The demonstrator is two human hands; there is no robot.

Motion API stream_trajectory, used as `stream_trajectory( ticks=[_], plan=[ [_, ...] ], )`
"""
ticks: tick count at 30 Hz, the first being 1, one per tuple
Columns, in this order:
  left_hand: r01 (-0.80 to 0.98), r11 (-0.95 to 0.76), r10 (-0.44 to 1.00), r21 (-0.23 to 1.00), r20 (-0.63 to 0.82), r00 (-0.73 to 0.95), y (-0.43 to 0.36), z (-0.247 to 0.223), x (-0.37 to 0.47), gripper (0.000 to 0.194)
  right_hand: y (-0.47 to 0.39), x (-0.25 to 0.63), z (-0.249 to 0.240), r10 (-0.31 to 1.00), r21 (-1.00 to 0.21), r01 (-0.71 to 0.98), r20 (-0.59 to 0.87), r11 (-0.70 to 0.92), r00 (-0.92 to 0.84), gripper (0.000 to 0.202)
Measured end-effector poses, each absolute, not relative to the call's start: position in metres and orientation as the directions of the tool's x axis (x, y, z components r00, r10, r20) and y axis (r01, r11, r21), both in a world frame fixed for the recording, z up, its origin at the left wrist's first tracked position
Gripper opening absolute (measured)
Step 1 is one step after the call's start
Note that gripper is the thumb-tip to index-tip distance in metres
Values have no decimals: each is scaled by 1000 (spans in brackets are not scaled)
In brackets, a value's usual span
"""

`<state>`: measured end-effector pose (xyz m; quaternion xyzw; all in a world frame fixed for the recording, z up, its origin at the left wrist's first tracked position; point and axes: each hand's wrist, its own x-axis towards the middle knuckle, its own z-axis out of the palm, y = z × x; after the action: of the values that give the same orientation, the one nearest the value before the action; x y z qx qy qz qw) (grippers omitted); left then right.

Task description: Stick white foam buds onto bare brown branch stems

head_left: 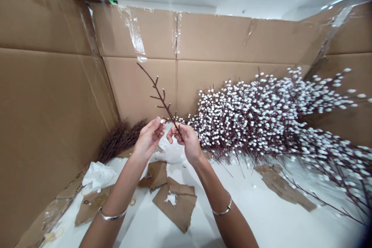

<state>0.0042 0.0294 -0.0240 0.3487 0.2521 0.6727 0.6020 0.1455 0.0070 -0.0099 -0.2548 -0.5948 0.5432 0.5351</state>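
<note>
A bare brown artificial branch (162, 100) with short side twigs slants up to the left from my right hand (187, 141), whose fingers are closed round its lower end. My left hand (149, 137) pinches a small white bud (162, 121) between thumb and fingertip, close to a low side twig of the branch. Behind my hands lies a pile of white buds (171, 149), partly hidden by them. To the right is a big heap of branches with white buds (250, 116).
Bare brown stems (119, 141) lie at the left against the cardboard wall (139, 93). Torn cardboard pieces (181, 205) and crumpled white plastic (98, 174) rest on the white table (162, 228). Another cardboard strip (283, 186) is at the right, near a budded branch reaching forward.
</note>
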Motion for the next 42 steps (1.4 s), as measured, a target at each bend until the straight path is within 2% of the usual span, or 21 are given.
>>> stream_trajectory(
  ticks=[5, 9, 15, 19, 29, 34, 38, 42],
  plan=[
    [-606, -148, 986, 781, 162, -32, 27, -22, 5, 36, 9, 147, -10, 885, -928, -280, 333, 246, -326, 24],
    [-532, -147, 984, 834, 177, 5, 26, -20, 1, 35, 12, 149, -10, 914, -927, -292, 313, 234, -260, 24],
    [-188, -272, 952, 944, 292, 89, 13, -14, 3, 29, 16, 152, -10, 950, -921, -284, 300, 265, -88, 22],
    [-89, -304, 942, 948, 313, 118, 1, -9, 14, 31, 16, 148, -11, 962, -914, -316, 274, 255, -17, 19],
    [-11, -421, 906, 907, 421, 46, -2, -10, 20, 23, 12, 145, -13, 962, -915, -301, 271, 267, 27, 14],
    [-17, -441, 897, 897, 441, 8, 0, -13, 17, 21, 13, 144, -14, 957, -899, -366, 284, 241, -66, 14],
    [-81, -434, 899, 897, 437, 22, 3, -13, 14, 22, 16, 143, -15, 923, -870, -475, 284, 133, -260, 18],
    [-102, -427, 904, 898, 427, -29, 6, -10, 8, 22, 17, 144, -14, 860, -863, -502, 297, 57, -414, 27]
  ],
)
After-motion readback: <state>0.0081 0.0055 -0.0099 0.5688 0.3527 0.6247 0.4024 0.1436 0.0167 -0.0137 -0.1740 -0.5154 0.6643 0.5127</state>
